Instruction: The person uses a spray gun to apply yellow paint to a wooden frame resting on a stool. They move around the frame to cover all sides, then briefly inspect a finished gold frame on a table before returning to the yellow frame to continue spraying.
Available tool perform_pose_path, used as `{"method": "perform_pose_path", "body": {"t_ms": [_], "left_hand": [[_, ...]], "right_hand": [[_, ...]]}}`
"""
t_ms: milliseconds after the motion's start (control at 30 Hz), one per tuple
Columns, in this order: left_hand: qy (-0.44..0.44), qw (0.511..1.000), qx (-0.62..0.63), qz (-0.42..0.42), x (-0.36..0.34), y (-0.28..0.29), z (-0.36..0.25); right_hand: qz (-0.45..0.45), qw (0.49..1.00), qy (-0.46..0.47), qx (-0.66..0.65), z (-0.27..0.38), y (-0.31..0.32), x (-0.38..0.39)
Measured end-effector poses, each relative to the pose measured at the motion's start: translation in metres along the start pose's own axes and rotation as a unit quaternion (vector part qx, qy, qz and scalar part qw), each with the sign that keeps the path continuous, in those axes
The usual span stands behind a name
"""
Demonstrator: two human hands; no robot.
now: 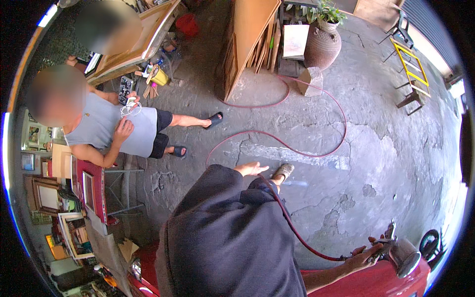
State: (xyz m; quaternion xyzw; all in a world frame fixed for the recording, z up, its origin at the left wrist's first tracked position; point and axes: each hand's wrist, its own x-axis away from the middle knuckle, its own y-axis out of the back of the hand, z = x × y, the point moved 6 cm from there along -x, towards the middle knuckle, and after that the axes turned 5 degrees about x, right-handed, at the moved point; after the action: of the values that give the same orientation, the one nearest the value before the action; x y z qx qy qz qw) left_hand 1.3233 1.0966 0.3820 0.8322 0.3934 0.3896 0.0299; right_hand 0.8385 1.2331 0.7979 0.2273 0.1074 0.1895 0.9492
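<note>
My right hand (365,255) grips a metal spray gun (391,237) at the lower right. A grey cup (406,258) sits on the gun's far side. From the gun's near end, a dark red air hose (297,232) runs up toward my left hand (251,169). The left hand's fingers are stretched out, and the hose passes right against it; whether it is touching or lightly resting there I cannot tell. Beyond it, the hose loops across the concrete floor (316,188). A red glossy surface (356,284), like a car panel, lies beneath the spray gun.
To the left, another person (111,119) in a grey tank top handles a white cable (129,106). Leaning boards (252,29), a large clay pot (322,47) and a stone block (310,81) stand ahead. A yellow frame (409,62) rests at far right.
</note>
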Motion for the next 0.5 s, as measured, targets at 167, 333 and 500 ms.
{"method": "perform_pose_path", "body": {"t_ms": [167,333,500], "left_hand": [[0.029,0.997,-0.063,-0.041,-0.087,0.000,-0.086],[0.084,0.996,-0.030,-0.022,-0.121,0.017,-0.154],[0.094,0.991,-0.059,-0.078,-0.128,-0.002,-0.184]], "right_hand": [[0.018,1.000,0.021,-0.005,0.017,-0.024,-0.080],[0.029,0.999,0.032,-0.033,0.018,-0.040,-0.149],[0.075,0.996,0.045,-0.034,0.000,-0.065,-0.222]]}}
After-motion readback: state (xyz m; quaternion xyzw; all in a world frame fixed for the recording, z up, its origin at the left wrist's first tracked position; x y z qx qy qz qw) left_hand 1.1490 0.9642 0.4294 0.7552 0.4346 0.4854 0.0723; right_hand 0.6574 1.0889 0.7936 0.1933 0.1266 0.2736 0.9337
